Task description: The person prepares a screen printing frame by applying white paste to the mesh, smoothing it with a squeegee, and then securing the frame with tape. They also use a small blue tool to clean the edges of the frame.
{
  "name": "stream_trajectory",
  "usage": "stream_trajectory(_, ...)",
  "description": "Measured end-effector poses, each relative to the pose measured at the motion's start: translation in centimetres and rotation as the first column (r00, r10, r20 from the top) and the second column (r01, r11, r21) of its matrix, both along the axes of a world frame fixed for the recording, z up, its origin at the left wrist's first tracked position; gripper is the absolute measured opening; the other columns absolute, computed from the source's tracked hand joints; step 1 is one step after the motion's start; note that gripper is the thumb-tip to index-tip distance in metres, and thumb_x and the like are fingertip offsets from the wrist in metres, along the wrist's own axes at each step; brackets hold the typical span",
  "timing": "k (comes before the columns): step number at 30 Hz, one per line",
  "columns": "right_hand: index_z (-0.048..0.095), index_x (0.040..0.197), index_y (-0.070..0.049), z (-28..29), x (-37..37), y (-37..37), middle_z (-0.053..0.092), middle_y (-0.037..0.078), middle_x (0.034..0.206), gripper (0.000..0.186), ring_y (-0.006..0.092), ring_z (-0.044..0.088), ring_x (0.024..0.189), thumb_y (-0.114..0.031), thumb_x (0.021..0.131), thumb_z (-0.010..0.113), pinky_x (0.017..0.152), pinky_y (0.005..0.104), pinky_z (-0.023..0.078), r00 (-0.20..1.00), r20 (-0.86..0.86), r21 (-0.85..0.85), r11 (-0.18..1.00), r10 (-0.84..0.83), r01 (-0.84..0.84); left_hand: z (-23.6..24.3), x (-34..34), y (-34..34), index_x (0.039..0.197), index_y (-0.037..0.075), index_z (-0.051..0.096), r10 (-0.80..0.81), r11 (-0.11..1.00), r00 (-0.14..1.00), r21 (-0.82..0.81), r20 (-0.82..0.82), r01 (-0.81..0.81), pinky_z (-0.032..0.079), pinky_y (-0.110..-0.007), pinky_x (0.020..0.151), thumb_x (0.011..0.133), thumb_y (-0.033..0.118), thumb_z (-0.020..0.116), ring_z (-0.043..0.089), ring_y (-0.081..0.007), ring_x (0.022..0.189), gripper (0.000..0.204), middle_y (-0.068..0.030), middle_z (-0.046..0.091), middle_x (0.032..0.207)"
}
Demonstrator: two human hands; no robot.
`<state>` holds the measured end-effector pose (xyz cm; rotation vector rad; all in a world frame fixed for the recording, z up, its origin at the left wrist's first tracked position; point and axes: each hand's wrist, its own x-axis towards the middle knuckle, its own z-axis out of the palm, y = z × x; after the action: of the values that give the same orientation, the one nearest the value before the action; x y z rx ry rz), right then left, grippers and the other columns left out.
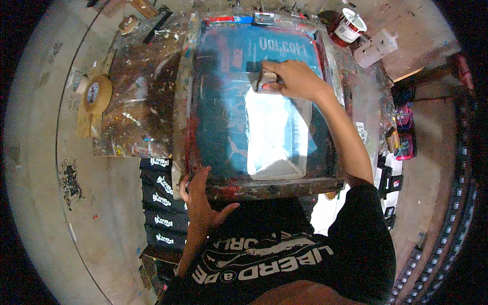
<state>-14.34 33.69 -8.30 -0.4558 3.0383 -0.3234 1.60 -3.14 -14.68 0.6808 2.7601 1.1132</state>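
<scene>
A screen-printing frame (229, 190) with blue mesh (218, 96) and pale printed designs fills the middle, a bright glare across its lower part. My right hand (292, 81) is closed on a small dark scraper-like block (265, 80) against the upper-middle mesh; its exact shape is partly hidden by my fingers. My left hand (201, 198) rests at the frame's lower-left corner, fingers spread against the outer edge and thumb apart.
The paint-stained bench (134, 86) holds tape rolls (92, 94) at left, a white bucket (349, 28) and translucent jug (375, 50) at back right. Black printed fabric pieces (162, 203) lie below at left; pink-and-black items (405, 145) sit at right, beside the concrete wall (427, 203).
</scene>
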Motion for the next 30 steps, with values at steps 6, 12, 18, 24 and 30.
stream_trajectory(6,0.06,0.124,-0.014,-0.1,2.7,-1.1,0.072,0.016,0.093,0.04,0.0407,0.069,0.083,-0.033,0.089,0.068,0.07,0.0538,0.053,0.998,-0.058,0.058,0.997,-0.04,0.044,0.5,-0.3,0.2,0.142,0.003,0.046,-0.017,0.984,0.992,-0.175,-0.123,-0.005,0.016,-0.05,0.115,0.068,0.067,0.078,0.046,-0.0338,0.13,0.103,-0.014,0.058,0.134)
stream_trajectory(12,0.059,0.119,-0.015,-0.9,6.0,-2.6,0.072,0.016,0.087,0.031,0.0387,0.07,0.076,-0.029,0.092,0.064,0.064,0.0515,0.054,0.997,-0.06,0.079,0.996,-0.037,0.042,0.3,-0.6,0.3,0.141,0.001,0.046,-0.061,0.986,0.993,-0.164,-0.102,0.044,0.016,-0.051,0.116,0.073,0.067,0.074,0.048,-0.0326,0.13,0.099,-0.0168,0.057,0.135)
stream_trajectory(18,0.057,0.111,-0.012,-0.8,11.1,-5.3,0.069,0.014,0.082,0.028,0.037,0.068,0.074,-0.024,0.088,0.069,0.06,0.0459,0.051,0.995,-0.088,0.029,0.998,-0.056,0.059,1.2,-0.3,0.3,0.142,0.001,0.045,-0.117,0.985,0.986,-0.141,-0.116,0.101,0.017,-0.054,0.115,0.075,0.058,0.077,0.048,-0.0327,0.131,0.094,-0.0177,0.054,0.138)
stream_trajectory(24,0.056,0.104,-0.012,-0.3,15.4,-7.5,0.067,0.01,0.085,0.025,0.0325,0.069,0.077,-0.018,0.083,0.069,0.06,0.0441,0.053,0.994,-0.078,0.008,0.997,-0.076,0.077,1.6,0.9,0.0,0.143,0.0,0.043,-0.123,0.991,0.978,-0.08,-0.17,0.11,0.02,-0.056,0.113,0.075,0.05,0.08,0.048,-0.0337,0.131,0.092,-0.0189,0.052,0.141)
stream_trajectory(30,0.056,0.102,-0.012,-0.4,18.0,-9.0,0.064,0.009,0.084,0.025,0.0303,0.068,0.077,-0.015,0.08,0.069,0.059,0.042,0.054,0.989,-0.12,0.015,0.996,-0.084,0.087,1.7,1.8,-0.5,0.143,-0.001,0.043,-0.091,0.996,0.977,-0.022,-0.194,0.089,0.021,-0.053,0.113,0.077,0.046,0.079,0.046,-0.0331,0.133,0.088,-0.0189,0.051,0.142)
